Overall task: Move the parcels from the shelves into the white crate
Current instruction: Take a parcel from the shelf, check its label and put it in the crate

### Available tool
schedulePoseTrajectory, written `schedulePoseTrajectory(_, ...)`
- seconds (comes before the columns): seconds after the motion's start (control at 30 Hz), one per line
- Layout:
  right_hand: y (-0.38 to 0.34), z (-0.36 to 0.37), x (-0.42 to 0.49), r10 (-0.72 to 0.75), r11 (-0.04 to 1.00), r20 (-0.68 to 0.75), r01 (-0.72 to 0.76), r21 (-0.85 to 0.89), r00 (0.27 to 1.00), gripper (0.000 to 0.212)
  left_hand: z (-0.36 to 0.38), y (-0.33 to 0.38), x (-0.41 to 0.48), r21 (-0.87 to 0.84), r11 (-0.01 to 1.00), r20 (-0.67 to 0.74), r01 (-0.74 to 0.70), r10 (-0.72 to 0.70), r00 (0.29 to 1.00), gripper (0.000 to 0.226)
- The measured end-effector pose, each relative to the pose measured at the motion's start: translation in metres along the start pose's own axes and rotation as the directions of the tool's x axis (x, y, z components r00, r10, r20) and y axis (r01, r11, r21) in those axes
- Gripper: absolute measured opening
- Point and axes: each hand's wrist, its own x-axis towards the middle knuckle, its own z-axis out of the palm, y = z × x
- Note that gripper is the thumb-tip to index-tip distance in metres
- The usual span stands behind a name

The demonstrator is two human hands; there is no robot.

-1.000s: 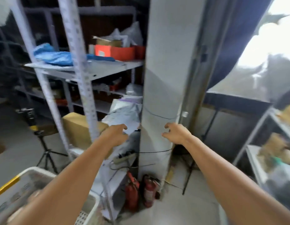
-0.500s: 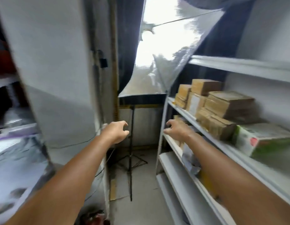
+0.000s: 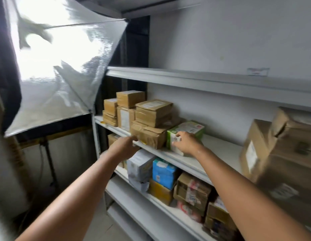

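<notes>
Right hand [image 3: 185, 144] gripping green-and-white box [image 3: 190, 128] on shelf [image 3: 220, 149], left hand [image 3: 124, 147] at corner of brown parcel [image 3: 148, 134], grip unclear

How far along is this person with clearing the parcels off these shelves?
Nothing visibly done: the crate is out of view. In hand: the right hand grips the green box, and the left hand reaches for the brown parcel. Left: stacked parcels on both shelves.

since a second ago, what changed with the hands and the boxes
The view swung right to the white shelf. The right hand moved forward and took hold of the green box. The left hand reached the near corner of the brown parcel; its grip is unclear. The stacked parcels stayed put.
</notes>
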Motion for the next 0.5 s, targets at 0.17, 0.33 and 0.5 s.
schedulePoseTrajectory(0.17,0.055,-0.016,0.021,0.096,0.995,-0.05,-0.093,0.042,0.994,0.048,0.027,0.061,0.04,-0.031,0.996,0.01,-0.086,0.086,0.996,0.036)
schedulePoseTrajectory(0.33,0.079,-0.014,0.046,0.119,0.989,-0.092,-0.11,0.103,0.989,0.048,0.047,0.102,0.072,-0.034,0.987,-0.013,-0.158,0.158,0.987,0.026)
schedulePoseTrajectory(0.5,0.078,-0.003,0.07,0.16,0.972,-0.091,-0.141,0.186,0.983,0.051,0.072,0.113,0.102,-0.207,0.971,-0.041,-0.121,0.115,0.993,0.048)
